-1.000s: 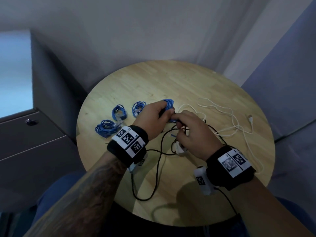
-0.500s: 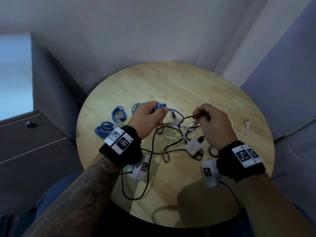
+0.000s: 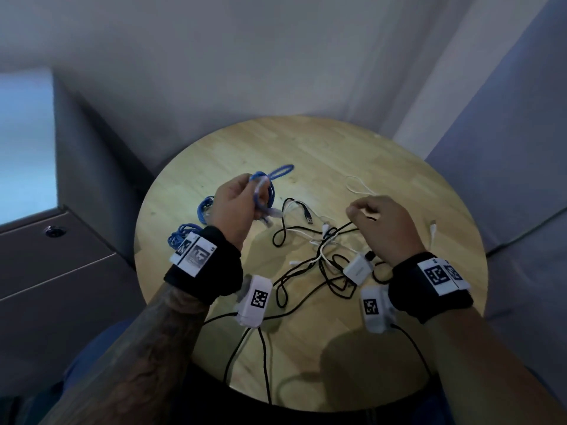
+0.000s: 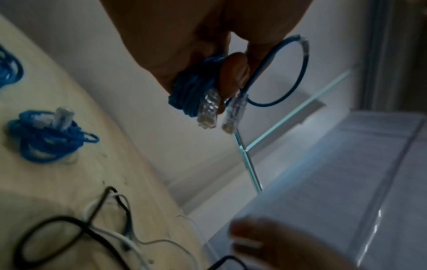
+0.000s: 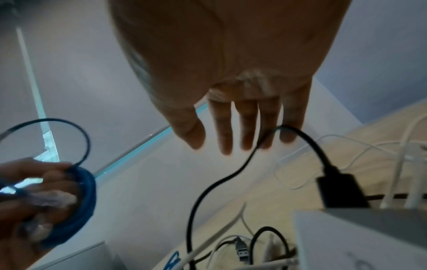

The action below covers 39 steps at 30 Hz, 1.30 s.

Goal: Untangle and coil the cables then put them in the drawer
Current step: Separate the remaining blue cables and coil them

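My left hand [image 3: 245, 197] is raised above the round wooden table [image 3: 306, 142] and grips a coiled blue network cable [image 3: 266, 191]. One loop sticks out and both clear plugs [image 4: 208, 109] hang below the fingers. My right hand [image 3: 383, 225] hovers to the right with its fingers spread and nearly straight in the right wrist view. A black cable [image 5: 208, 191] is hooked over its outer fingers and runs down to a black plug in a white adapter [image 3: 357, 268]. A tangle of black and white cables [image 3: 325, 250] lies between the hands.
Two coiled blue bundles [image 3: 204, 207] [image 3: 181, 237] lie on the table behind my left wrist. A grey drawer cabinet [image 3: 61, 271] with a round lock stands at the left. A white cable [image 3: 357, 185] trails across the right side of the table.
The hands have pulled apart. My left hand lifted the blue coil free of the tangle, up and to the left. My right hand moved right, and its pinch on the black cable loosened.
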Tool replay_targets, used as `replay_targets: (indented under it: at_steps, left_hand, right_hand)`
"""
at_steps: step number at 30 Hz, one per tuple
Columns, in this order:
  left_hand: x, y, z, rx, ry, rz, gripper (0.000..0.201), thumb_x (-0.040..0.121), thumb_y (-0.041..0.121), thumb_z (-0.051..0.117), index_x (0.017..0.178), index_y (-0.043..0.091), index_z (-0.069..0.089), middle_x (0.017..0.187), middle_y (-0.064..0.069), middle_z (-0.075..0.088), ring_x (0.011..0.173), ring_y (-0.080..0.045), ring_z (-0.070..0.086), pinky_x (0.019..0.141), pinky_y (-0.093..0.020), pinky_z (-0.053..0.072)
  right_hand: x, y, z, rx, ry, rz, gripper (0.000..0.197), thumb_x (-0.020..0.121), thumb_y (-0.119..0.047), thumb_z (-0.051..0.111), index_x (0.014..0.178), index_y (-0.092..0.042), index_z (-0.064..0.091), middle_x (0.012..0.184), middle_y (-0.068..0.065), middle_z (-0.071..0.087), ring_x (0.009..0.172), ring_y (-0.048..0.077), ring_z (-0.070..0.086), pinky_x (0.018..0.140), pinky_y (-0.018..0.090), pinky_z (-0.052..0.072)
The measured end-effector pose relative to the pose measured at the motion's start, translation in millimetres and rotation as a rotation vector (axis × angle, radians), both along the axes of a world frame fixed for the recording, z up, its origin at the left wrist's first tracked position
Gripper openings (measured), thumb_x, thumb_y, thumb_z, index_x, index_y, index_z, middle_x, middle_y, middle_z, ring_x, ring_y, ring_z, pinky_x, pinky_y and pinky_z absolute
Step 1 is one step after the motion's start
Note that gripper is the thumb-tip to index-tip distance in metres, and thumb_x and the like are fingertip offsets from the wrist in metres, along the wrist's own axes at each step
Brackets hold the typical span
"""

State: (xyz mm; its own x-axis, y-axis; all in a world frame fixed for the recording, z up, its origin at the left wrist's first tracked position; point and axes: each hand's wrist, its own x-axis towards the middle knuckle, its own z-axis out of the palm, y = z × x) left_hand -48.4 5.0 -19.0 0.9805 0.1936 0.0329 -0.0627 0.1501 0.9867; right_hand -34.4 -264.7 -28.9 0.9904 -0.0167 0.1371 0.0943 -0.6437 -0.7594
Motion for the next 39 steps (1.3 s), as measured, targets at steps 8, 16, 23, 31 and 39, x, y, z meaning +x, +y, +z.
replay_targets:
  at_steps: [8,16,23,31,39]
  left_hand:
    - [-12.2,-21.3,-6.9,0.826,-0.161,-0.112,0.036,0.105,0.034,0.059,0.077,0.016,0.047,0.064,-0.002,0.043,0.056,-0.016,0.039,0.056,-0.035,0.035]
    - [-14.6,-30.9,-8.1,0.391,0.064,-0.474,0.036,0.105,0.035,0.061,0.083,0.006,0.057,0.067,-0.006,0.052,0.062,-0.021,0.058,0.065,-0.034,0.053]
    - [-14.6,-32.9,-12.0,0.003,0.191,-0.702,0.036,0.109,0.032,0.051,0.08,0.012,0.054,0.07,-0.005,0.046,0.054,-0.016,0.039,0.068,-0.034,0.052]
    - [-20.1,-32.2,-9.4,-0.244,0.205,-0.793,0.035,0.111,0.029,0.047,0.097,0.002,0.065,0.086,-0.011,0.061,0.058,-0.014,0.045,0.079,-0.037,0.054]
    - [-9.6,-14.4,-7.5,-0.488,0.182,-0.741,0.033,0.111,0.041,0.048,0.095,0.014,0.059,0.079,0.003,0.049,0.053,-0.008,0.03,0.071,-0.027,0.05]
  right_hand:
    - [-27.3,43.8,30.7,0.631,0.301,0.295,0.031,0.108,-0.035,0.06,0.103,-0.006,0.07,0.097,0.018,0.077,0.084,0.022,0.073,0.076,0.028,0.054]
    - [-22.3,29.1,32.5,0.458,0.0,0.175,0.015,0.106,-0.026,0.067,0.1,-0.017,0.078,0.076,-0.003,0.063,0.067,0.014,0.056,0.064,0.028,0.051]
    - [-23.7,24.0,39.3,0.392,-0.262,0.155,0.009,0.097,-0.022,0.08,0.091,-0.015,0.078,0.075,0.004,0.067,0.067,0.015,0.057,0.066,0.03,0.05]
    - [-14.9,22.5,27.1,0.454,-0.044,0.18,0.011,0.106,-0.02,0.068,0.105,-0.013,0.076,0.072,0.012,0.065,0.055,0.024,0.055,0.055,0.034,0.054]
    - [-31.4,23.3,34.7,0.479,0.248,0.448,0.017,0.105,-0.031,0.069,0.106,-0.016,0.078,0.059,-0.002,0.034,0.048,0.013,0.026,0.048,0.026,0.025]
